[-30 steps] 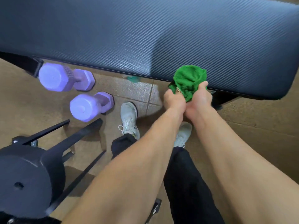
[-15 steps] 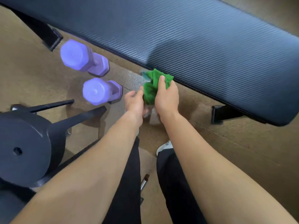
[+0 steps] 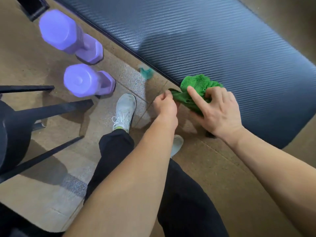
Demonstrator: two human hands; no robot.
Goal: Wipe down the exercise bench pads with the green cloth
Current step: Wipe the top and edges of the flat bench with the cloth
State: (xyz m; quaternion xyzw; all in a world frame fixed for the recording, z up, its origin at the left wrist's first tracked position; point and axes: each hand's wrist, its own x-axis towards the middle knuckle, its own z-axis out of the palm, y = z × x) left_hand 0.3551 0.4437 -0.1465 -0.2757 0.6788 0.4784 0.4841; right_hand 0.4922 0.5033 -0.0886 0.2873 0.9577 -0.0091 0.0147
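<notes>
Cloth (image 3: 196, 84) bunched between both grips

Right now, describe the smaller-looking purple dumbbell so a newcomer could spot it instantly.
Start at the long black bench pad running across the top. On the floor to its left stand two purple dumbbells; take the nearer dumbbell, just ahead of the white shoe and beside the black stand legs. The farther dumbbell sits higher in view and looks bigger.
</notes>
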